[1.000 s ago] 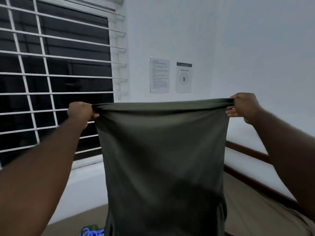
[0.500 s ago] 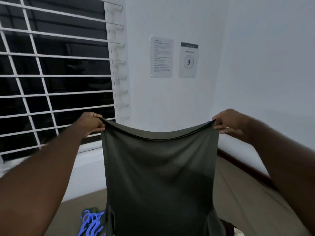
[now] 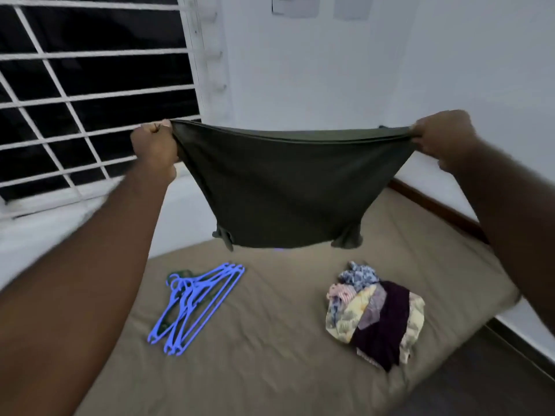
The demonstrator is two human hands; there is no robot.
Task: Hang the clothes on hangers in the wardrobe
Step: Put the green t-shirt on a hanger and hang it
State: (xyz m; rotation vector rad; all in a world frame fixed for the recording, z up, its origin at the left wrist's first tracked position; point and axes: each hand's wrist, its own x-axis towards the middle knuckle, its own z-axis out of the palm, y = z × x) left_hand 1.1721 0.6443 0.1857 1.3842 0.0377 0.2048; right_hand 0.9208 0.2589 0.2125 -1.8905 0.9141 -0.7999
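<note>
A dark olive garment (image 3: 285, 187) is stretched out in the air above the bed, sleeves dangling at its lower edge. My left hand (image 3: 154, 147) grips its top left corner and my right hand (image 3: 441, 136) grips its top right corner. Several blue plastic hangers (image 3: 195, 304) lie in a bundle on the bed below, left of centre. A pile of folded clothes (image 3: 375, 316), patterned and dark purple, sits on the bed to the right. No wardrobe is in view.
The bed has a khaki cover (image 3: 270, 355) and fills the lower part of the view. A window with a white grille (image 3: 90, 97) is on the left. White walls (image 3: 330, 70) stand behind and to the right; dark floor (image 3: 495, 385) shows at bottom right.
The view has tilted down, so the bed, hangers and clothes pile now show. Both hands still grip the garment, which has swung up and forward.
</note>
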